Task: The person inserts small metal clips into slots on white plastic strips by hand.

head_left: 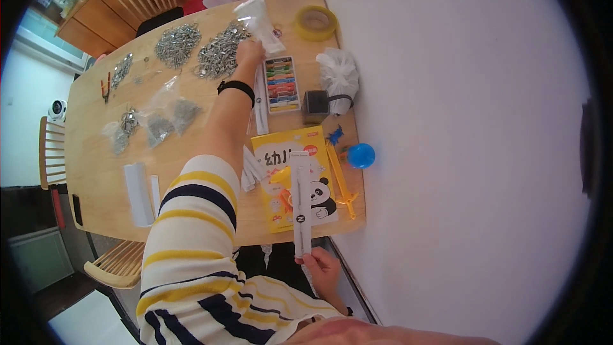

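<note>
My left hand (250,53) reaches across the table, fingers curled, at the edge of a pile of small silver metal clips (220,51). It is next to a clear plastic bag (258,20); what its fingers hold, if anything, is hidden. Near the table's front edge, my right hand (321,269) pinches the lower end of a long narrow white card strip (301,207). That strip stands up in front of a yellow book (271,207) with a panda on its cover. Beside my left wrist lie another long white strip (261,112) and a box of coloured sticks (281,84).
More metal pieces lie in a second pile (177,45), a small heap (121,70) and plastic bags (158,129). Orange-handled pliers (105,88) lie far left. Along the wall side are yellow tape (316,22), a white bag (338,73), a dark box (315,107) and a blue ball (361,156).
</note>
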`<state>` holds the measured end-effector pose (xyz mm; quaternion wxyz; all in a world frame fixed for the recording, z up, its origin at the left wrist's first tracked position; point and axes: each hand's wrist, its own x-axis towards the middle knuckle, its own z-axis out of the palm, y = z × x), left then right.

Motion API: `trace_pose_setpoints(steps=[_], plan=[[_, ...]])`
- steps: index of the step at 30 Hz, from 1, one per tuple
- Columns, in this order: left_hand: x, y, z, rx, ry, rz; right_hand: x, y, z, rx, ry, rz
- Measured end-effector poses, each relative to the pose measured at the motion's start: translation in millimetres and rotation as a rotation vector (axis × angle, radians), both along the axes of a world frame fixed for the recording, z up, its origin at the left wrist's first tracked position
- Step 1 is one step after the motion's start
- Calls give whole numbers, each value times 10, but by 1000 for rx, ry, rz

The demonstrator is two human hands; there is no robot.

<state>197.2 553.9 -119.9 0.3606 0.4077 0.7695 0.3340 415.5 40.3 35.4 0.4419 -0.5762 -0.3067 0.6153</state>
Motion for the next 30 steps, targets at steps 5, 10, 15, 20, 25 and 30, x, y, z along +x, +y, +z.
trace_pose_setpoints(steps=[5, 10, 15, 20, 25, 30], plan=[[-272, -108, 178, 129, 321, -177, -75, 14, -20, 54, 11, 19], [-265, -864, 817, 318, -216, -27, -188, 15, 87, 152, -71, 53], [-1010, -2062, 1462, 241, -419, -239, -466, -9, 264, 212, -50, 99], [-1627, -3226, 1937, 455, -483, -449, -843, -53, 448, 314, -153, 244], [-2330, -4213, 2112, -146, -513, -553, -1174, -136, 584, 419, -189, 296], [-3055, -4956, 1352, -469, -83, -537, -1303, -185, 767, 456, -248, 345]])
